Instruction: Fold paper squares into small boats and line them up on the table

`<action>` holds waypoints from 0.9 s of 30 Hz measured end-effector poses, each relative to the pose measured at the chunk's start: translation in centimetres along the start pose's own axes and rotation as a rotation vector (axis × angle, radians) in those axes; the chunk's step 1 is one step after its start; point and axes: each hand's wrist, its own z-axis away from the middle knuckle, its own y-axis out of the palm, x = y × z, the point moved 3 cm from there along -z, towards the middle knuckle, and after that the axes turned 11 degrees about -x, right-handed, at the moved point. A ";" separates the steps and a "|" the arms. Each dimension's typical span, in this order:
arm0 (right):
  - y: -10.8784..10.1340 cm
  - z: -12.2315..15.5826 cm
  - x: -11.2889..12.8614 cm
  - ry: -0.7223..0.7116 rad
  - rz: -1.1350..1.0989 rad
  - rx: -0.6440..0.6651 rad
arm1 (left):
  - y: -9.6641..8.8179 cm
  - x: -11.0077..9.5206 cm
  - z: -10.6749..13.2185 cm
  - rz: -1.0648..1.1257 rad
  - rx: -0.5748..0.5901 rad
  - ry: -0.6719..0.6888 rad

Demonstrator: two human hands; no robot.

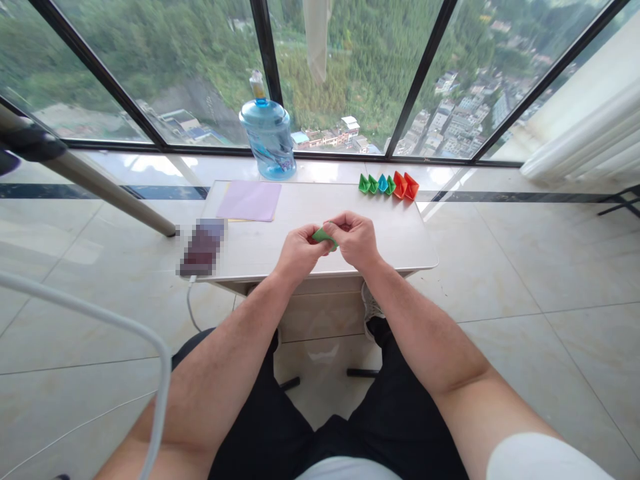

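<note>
A small folded piece of green paper is held between my two hands, above the near half of a low white table. My left hand pinches its left side. At its right, the fingers and thumb of my right hand close on it. My fingers hide much of the paper, so its exact folded shape is unclear. Toward the table's back right stands a row of several folded paper boats in green, blue and orange.
A stack of lilac paper sheets lies at the table's back left. A phone, blurred out, rests at the left edge with a white cable. Behind the table stands a blue water jug by the window.
</note>
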 end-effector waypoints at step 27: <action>-1.7 -1.1 -0.1 -0.073 0.014 0.072 | -2.7 -1.6 -1.1 0.094 -0.120 0.125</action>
